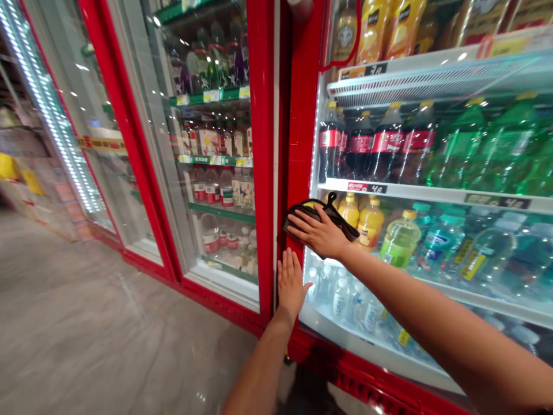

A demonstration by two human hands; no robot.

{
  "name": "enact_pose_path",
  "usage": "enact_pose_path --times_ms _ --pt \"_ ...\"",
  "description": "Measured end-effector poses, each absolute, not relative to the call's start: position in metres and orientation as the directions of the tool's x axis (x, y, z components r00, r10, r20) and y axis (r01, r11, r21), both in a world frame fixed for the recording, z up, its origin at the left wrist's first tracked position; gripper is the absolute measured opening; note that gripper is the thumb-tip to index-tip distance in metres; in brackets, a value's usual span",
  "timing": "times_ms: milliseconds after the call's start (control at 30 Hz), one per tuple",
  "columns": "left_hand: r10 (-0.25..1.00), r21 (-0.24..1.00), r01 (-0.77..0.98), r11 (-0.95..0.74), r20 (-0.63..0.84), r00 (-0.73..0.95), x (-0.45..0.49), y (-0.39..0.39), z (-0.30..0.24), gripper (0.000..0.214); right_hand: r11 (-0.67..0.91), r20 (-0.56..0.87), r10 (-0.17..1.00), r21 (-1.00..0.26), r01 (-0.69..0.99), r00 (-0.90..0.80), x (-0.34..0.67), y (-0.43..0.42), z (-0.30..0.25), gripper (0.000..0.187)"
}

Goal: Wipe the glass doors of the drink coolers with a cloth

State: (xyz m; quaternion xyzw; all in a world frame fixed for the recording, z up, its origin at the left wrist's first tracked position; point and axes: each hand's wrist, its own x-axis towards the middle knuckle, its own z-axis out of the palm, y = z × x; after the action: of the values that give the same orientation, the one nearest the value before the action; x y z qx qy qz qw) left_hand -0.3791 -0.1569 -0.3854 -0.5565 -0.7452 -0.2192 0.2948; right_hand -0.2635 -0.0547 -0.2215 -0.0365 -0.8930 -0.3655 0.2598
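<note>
My right hand (pixel 320 231) presses a black cloth (pixel 302 214) flat against the glass door of a red drinks fridge (pixel 302 127), near the door's left edge at the level of the orange juice bottles (pixel 370 222). Its fingers lie spread over the cloth. My left hand (pixel 291 283) rests open, palm flat, on the red door frame just below the cloth, fingers pointing up. Behind the glass stand cola bottles (pixel 375 144), green soda bottles (pixel 484 150) and small water bottles (pixel 345 297).
A second red fridge (pixel 259 173) with a glass door stands to the left, holding bottles and cans. Further left is another glass door with a lit strip (pixel 47 109). Grey concrete floor (pixel 95 334) stretches out at the lower left.
</note>
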Motion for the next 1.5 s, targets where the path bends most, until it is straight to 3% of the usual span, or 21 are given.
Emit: enact_pose_path --times_ms 200,367,433,567,633,700,833,933,1000,1100,1200,1267,1400,1433,1500 --pt "0.738 0.014 0.942 0.336 0.617 -0.273 -0.363 -0.174 -0.439 0.117 0.766 0.469 -0.141 0.609 0.204 -0.872 -0.267 -0.06 -0.301 0.053" --pt "0.767 0.013 0.954 0.3 0.592 -0.249 -0.355 -0.196 -0.452 0.121 0.763 0.387 -0.274 0.645 0.046 -0.881 -0.239 -0.058 -0.328 0.047" --pt "0.759 0.005 0.955 0.295 0.606 -0.238 -0.357 -0.197 -0.436 0.12 0.776 0.463 -0.214 0.616 0.138 -0.86 -0.222 -0.057 -0.304 0.049" --pt "0.72 0.016 0.955 0.295 0.654 -0.233 -0.357 -0.189 -0.391 0.119 0.749 0.752 0.055 0.403 0.525 -0.657 -0.206 -0.062 -0.244 0.055" --pt "0.703 0.033 0.956 0.292 0.671 -0.238 -0.353 -0.186 -0.38 0.12 0.745 0.768 0.086 0.374 0.553 -0.635 -0.207 -0.068 -0.244 0.058" --pt "0.695 0.047 0.956 0.289 0.677 -0.243 -0.346 -0.186 -0.383 0.12 0.761 0.703 0.056 0.43 0.486 -0.709 -0.207 -0.072 -0.271 0.059" --pt "0.699 0.08 0.952 0.295 0.661 -0.272 -0.333 -0.192 -0.407 0.116 0.778 0.496 -0.16 0.596 0.201 -0.854 -0.19 -0.072 -0.351 0.047" --pt "0.72 0.073 0.959 0.274 0.646 -0.255 -0.327 -0.191 -0.408 0.115 0.772 0.436 -0.219 0.624 0.118 -0.873 -0.164 -0.067 -0.358 0.041" --pt "0.721 0.067 0.967 0.245 0.655 -0.228 -0.323 -0.185 -0.395 0.117 0.777 0.496 -0.132 0.59 0.221 -0.858 -0.146 -0.064 -0.328 0.045" --pt "0.687 0.088 0.973 0.213 0.695 -0.213 -0.31 -0.174 -0.373 0.119 0.724 0.685 0.089 0.454 0.519 -0.723 -0.118 -0.064 -0.277 0.056" --pt "0.657 0.121 0.973 0.195 0.721 -0.221 -0.29 -0.167 -0.368 0.118 0.67 0.759 0.195 0.359 0.649 -0.621 -0.092 -0.068 -0.278 0.06" --pt "0.663 0.119 0.979 0.165 0.722 -0.2 -0.277 -0.167 -0.373 0.117 0.717 0.677 0.159 0.421 0.555 -0.719 -0.075 -0.071 -0.309 0.058" --pt "0.689 0.062 0.995 0.08 0.717 -0.1 -0.262 -0.165 -0.378 0.116 0.82 0.354 -0.077 0.554 0.142 -0.932 -0.057 -0.067 -0.353 0.057" --pt "0.69 0.055 0.996 0.066 0.719 -0.085 -0.26 -0.163 -0.375 0.117 0.827 0.337 -0.095 0.55 0.114 -0.937 -0.056 -0.064 -0.349 0.057" --pt "0.682 0.057 0.997 0.053 0.727 -0.078 -0.255 -0.157 -0.364 0.12 0.832 0.425 -0.033 0.513 0.21 -0.905 -0.055 -0.06 -0.325 0.058"
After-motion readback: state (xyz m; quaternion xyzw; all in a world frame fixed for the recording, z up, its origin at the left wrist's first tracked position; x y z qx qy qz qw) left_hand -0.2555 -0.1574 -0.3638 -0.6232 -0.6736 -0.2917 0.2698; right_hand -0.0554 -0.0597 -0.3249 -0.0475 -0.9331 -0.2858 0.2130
